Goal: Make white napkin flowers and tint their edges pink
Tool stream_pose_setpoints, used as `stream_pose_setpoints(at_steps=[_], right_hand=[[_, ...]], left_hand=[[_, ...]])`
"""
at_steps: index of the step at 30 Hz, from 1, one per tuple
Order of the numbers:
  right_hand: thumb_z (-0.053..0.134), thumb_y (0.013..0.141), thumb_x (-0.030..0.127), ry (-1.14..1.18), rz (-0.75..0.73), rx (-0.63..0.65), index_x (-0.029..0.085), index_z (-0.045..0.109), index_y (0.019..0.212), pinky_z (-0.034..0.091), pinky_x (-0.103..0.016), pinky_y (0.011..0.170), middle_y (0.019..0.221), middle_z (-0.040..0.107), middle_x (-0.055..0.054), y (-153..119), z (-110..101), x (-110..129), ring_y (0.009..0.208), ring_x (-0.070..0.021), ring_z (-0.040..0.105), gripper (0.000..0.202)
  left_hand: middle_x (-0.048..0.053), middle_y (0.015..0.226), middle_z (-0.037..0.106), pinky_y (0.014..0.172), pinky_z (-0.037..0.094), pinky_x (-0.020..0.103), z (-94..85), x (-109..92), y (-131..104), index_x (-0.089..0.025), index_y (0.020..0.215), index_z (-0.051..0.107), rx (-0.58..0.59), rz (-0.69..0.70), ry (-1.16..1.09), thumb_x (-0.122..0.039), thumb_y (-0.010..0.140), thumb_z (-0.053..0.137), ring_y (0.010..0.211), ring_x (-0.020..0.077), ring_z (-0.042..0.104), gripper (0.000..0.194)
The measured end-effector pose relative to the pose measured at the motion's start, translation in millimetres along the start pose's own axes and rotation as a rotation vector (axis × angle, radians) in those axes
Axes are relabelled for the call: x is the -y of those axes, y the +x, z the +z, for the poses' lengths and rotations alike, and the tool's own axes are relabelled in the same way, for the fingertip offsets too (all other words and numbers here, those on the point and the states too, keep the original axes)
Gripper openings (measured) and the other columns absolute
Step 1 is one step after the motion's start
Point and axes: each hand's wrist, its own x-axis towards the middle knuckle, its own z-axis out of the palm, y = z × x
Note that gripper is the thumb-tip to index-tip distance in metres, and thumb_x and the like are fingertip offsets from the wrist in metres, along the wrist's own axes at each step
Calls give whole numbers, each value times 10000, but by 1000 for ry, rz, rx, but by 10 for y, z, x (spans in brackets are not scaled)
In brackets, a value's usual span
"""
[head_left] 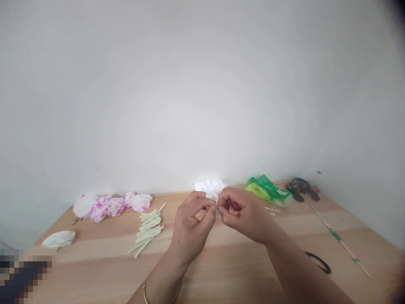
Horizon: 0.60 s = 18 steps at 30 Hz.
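A gathered piece of white tissue paper (211, 185) fans out at the back middle of the table, just beyond my fingertips. My left hand (195, 219) pinches its narrow lower part between thumb and index finger. From the right, my right hand (242, 211) pinches at the same spot, its fingertips touching those of the left. Whatever thin piece may lie between the fingertips is too small to make out. Something dark red shows partly behind the curled fingers of my right hand.
Pink-spotted white tissue flowers (115, 205), a white tissue bundle (59, 239) and pale green sticks (149, 227) lie left on the wooden table (110, 266). Rightward are a green packet (268, 190), dark tangled items (300, 188), a black ring (322, 264) and a green-taped stick (340, 241).
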Motion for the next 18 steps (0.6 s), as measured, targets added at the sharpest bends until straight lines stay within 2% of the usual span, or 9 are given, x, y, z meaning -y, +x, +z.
stream_pose_setpoints(at_steps=[9, 18], right_hand=[[559, 699, 97, -75, 29, -8, 196, 490, 681, 313, -221, 527, 619, 476, 50, 22, 26, 45, 580, -96, 434, 122], [545, 720, 93, -1, 8, -2, 196, 510, 702, 324, -217, 528, 605, 481, 55, 11, 13, 8, 556, -89, 427, 110]], left_hand=[[20, 810, 590, 645, 430, 216, 31, 28, -16, -182, 764, 668, -41, 75, 53, -66, 780, 527, 736, 117, 568, 183], [21, 799, 567, 657, 425, 220, 20, 17, -22, -169, 758, 646, -14, 40, 58, -82, 805, 512, 737, 118, 562, 167]])
